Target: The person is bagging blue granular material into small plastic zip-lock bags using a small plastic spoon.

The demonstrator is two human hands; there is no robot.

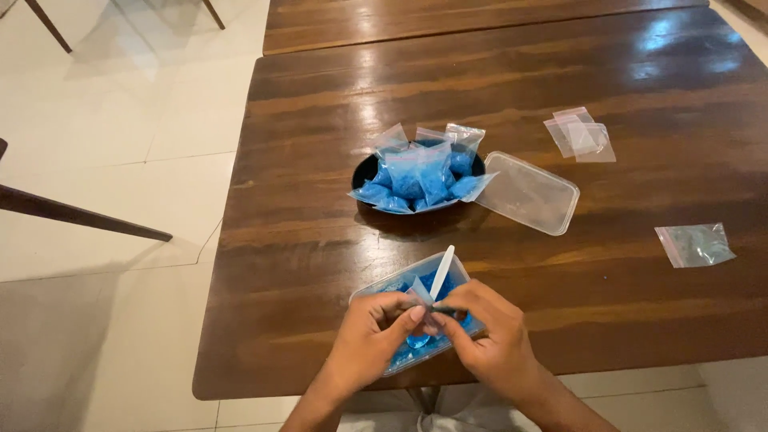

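Observation:
My left hand (370, 336) and my right hand (490, 340) meet over a clear rectangular tub (384, 286) of blue granules at the table's near edge. Between the fingers of both hands is a small clear zip bag (419, 293) with some blue granules in its bottom. A white plastic spoon (442, 270) stands tilted in the tub just behind the bag. Farther back, a black bowl (365, 170) is heaped with several filled blue bags (420, 172).
The tub's clear lid (528, 193) lies to the right of the bowl. Empty zip bags lie at the right: a small pile (582, 135) and a single one (694, 245). The dark wooden table (560, 72) ends at left over white floor tiles; chair legs (80, 214) stand there.

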